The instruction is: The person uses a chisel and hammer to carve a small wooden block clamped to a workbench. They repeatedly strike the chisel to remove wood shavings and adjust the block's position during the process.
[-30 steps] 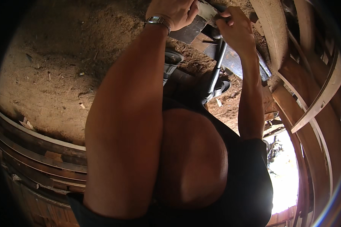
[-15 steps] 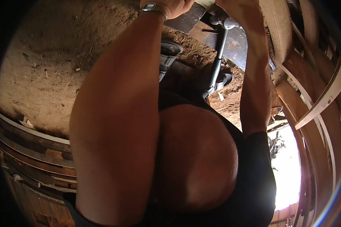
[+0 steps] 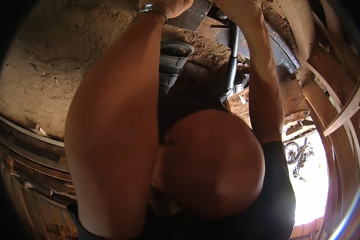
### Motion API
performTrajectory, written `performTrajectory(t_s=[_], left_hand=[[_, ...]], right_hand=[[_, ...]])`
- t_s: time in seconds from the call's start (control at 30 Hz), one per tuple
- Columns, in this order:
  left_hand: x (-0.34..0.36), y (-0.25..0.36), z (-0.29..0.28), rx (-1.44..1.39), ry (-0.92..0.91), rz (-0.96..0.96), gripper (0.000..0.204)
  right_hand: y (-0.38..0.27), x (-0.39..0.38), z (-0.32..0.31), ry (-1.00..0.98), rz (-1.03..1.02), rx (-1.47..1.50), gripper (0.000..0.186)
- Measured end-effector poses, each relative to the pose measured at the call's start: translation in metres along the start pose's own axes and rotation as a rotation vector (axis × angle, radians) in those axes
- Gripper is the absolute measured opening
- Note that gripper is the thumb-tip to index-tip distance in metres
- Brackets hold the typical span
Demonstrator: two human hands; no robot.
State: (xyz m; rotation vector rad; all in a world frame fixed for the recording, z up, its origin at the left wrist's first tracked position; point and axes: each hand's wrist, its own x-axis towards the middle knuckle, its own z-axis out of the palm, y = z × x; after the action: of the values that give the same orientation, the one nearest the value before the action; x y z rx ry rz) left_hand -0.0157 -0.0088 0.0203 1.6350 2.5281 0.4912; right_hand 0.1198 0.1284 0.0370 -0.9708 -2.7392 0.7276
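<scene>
We reach both arms up toward the top edge of the frame, so most of the picture is filled by our own forearms and a bent knee in the lower middle. Our left hand [image 3: 169,5], with a metal wristwatch [image 3: 153,8] on the wrist, sits at the top centre, cut off by the frame edge; it seems to rest against a dark flat plate [image 3: 193,16] just to its right, probably to steady it. How far its fingers are curled we cannot tell, since only the heel of the hand shows. Our right hand [image 3: 238,7] is at the top, right of centre, and also mostly out of view; it appears closed around the upper end of a long dark metal rod [image 3: 232,60], though the fingers themselves are hidden, so the grip is a judgement.

The rod hangs down from that hand toward the middle of the frame, nearly upright, its lower end near a wooden block [image 3: 292,100] at centre right. Holding it at the top lets its weight keep it straight. Our grey shoe [image 3: 173,60] is planted on the sawdust-covered ground [image 3: 68,60] between the arms, likely for balance. Curved wooden strips [image 3: 344,108] run along the right rim, and stacked boards [image 3: 28,160] lie at lower left.
</scene>
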Motion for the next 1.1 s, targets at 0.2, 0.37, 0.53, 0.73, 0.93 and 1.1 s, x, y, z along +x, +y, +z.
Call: performTrajectory(t_s=[0.2, 0.37, 0.53, 0.73, 0.93, 1.1], left_hand=[[0.008, 0.007, 0.009, -0.015, 0.013, 0.032, 0.030], [-0.001, -0.002, -0.006, 0.023, -0.032, -0.008, 0.032], [0.000, 0.001, 0.000, 0.007, 0.020, 0.014, 0.032], [0.007, 0.003, -0.001, 0.003, 0.064, 0.062, 0.033], [0.011, 0.010, -0.002, -0.060, 0.076, 0.096, 0.031], [0.012, 0.011, -0.002, -0.038, 0.079, 0.093, 0.031]], right_hand=[[0.007, 0.000, -0.018, -0.093, -0.032, 0.001, 0.019], [-0.009, 0.003, -0.022, -0.299, 0.008, 0.166, 0.018], [-0.020, -0.035, -0.050, 0.093, -0.138, 0.181, 0.019], [0.009, -0.095, -0.051, 0.122, 0.194, -0.075, 0.051], [-0.025, -0.170, -0.013, 0.198, 0.630, 0.007, 0.045], [-0.013, -0.174, -0.019, 0.202, 0.575, 0.034, 0.037]])
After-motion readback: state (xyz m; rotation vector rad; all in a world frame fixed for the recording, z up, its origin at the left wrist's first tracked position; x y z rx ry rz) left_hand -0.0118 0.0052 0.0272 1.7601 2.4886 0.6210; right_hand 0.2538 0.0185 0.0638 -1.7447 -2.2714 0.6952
